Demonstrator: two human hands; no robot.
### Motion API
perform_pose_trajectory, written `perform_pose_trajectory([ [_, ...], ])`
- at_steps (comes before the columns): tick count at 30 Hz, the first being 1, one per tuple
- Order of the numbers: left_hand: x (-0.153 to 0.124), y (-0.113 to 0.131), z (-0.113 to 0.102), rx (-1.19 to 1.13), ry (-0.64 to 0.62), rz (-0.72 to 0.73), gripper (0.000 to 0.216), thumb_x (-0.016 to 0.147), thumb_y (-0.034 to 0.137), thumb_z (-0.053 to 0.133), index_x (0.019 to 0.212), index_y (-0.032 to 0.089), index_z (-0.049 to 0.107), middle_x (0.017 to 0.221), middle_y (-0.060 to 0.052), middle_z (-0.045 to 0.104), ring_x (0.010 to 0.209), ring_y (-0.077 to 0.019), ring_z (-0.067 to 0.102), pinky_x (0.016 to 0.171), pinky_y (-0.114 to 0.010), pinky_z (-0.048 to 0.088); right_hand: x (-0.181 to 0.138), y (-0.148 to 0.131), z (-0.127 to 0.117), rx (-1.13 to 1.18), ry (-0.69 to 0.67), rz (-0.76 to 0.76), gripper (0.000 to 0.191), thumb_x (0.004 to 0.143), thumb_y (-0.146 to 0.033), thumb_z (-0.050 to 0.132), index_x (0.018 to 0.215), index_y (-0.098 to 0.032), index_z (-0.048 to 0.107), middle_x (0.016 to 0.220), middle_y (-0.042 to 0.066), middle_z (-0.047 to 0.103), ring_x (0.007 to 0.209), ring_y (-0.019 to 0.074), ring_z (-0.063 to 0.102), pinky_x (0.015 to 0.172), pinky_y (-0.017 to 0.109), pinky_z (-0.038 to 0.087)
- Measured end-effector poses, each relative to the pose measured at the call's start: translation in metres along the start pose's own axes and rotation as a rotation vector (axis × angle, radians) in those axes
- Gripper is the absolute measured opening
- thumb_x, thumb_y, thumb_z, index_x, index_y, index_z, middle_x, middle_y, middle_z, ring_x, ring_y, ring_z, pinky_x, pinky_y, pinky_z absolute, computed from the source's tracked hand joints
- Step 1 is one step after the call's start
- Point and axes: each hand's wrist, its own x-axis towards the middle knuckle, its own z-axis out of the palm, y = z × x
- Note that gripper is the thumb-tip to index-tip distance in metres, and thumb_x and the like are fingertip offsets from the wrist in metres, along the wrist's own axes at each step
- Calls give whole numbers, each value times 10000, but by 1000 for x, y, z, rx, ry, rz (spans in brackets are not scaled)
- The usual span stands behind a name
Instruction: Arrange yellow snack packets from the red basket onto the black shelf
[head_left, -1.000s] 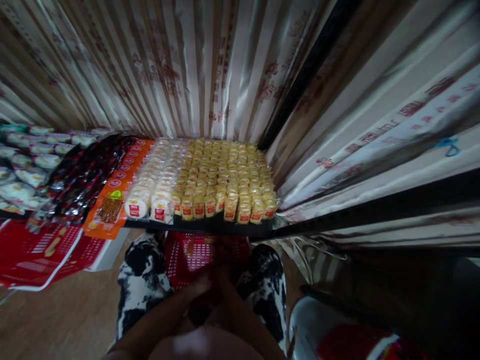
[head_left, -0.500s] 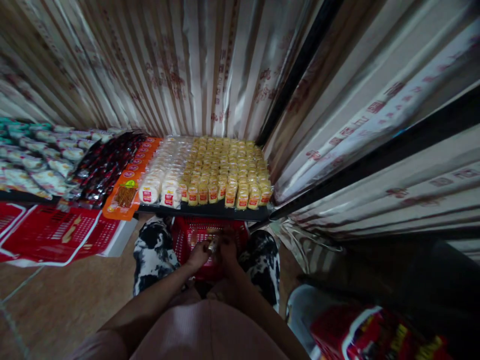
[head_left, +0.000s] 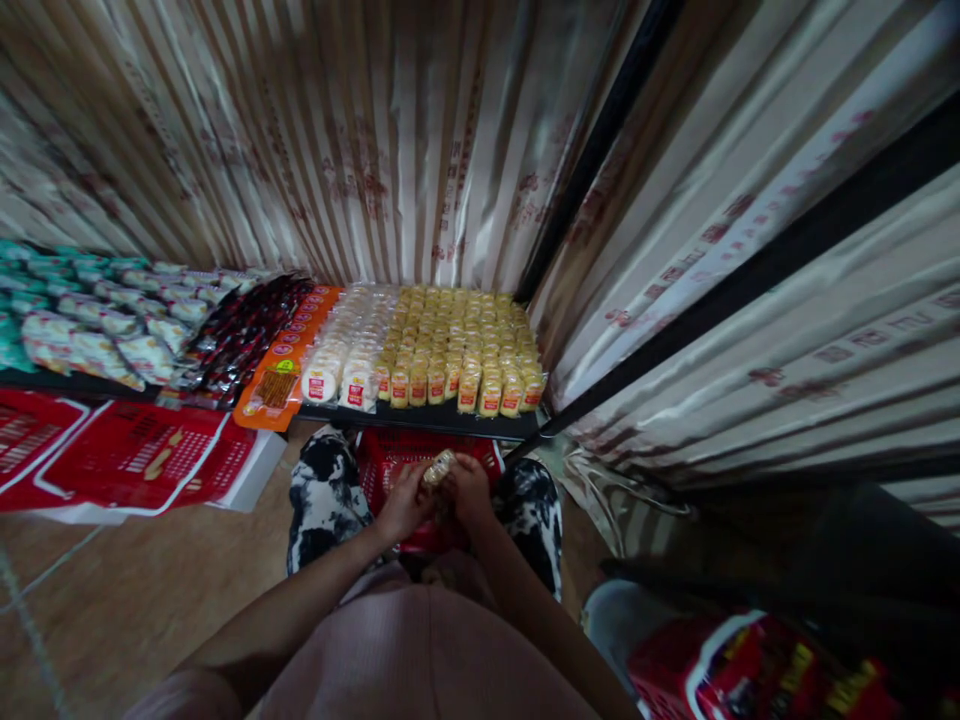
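Between my two hands is a small clear-wrapped snack pack (head_left: 439, 468), pale gold in colour. My left hand (head_left: 406, 503) is closed on its left side, and my right hand (head_left: 469, 486) grips it from the right. Both hands are over a red plastic basket (head_left: 373, 456) between my knees; what lies in it is mostly hidden by my hands. On the black shelf (head_left: 420, 420) just ahead stand rows of yellow wrapped snacks (head_left: 469, 345). Left of them are white round wrapped crackers (head_left: 337, 360).
Further left on the shelf are an orange snack packet (head_left: 281, 370), dark red packets (head_left: 240, 335) and white-and-green packets (head_left: 120, 320). Red bags (head_left: 150, 455) hang at the left. Striped curtains (head_left: 360, 130) and black rails (head_left: 720, 300) enclose the shelf. Red packaging (head_left: 735, 665) stands low right.
My hands have risen out of the basket, bringing up the snack pack, which now shows more clearly. The view has shifted slightly left.
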Motion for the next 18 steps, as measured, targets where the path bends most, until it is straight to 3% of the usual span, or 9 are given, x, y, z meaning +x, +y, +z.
perform_pose_trajectory([
  [3,-2,3,-3,120,18,110,512,740,55,489,1228,205,458,1227,-93,457,1142,-183,459,986,-380,400,-12,-12,10,98,51,80,397,491,-316,730,803,-196,516,602,-26,636,530,132,606,507,241,487],
  [10,4,7,-14,194,44,197,323,844,136,408,1142,199,512,1149,-78,494,1087,-158,493,982,-362,409,-25,-30,15,126,30,155,313,516,-235,736,744,-205,522,654,-10,661,603,148,642,593,280,535],
  [15,6,15,-22,161,102,136,304,813,111,417,1082,162,548,1093,-89,542,1055,-165,518,961,-354,413,-26,-39,9,80,-51,176,218,563,-238,722,715,-196,573,700,20,669,683,171,655,668,322,537],
  [18,8,20,-27,149,111,65,272,812,155,440,1052,160,568,1048,-83,581,1014,-170,546,925,-343,430,-28,-43,5,5,-136,148,269,537,-217,735,777,-196,616,762,28,674,728,169,651,703,315,525],
])
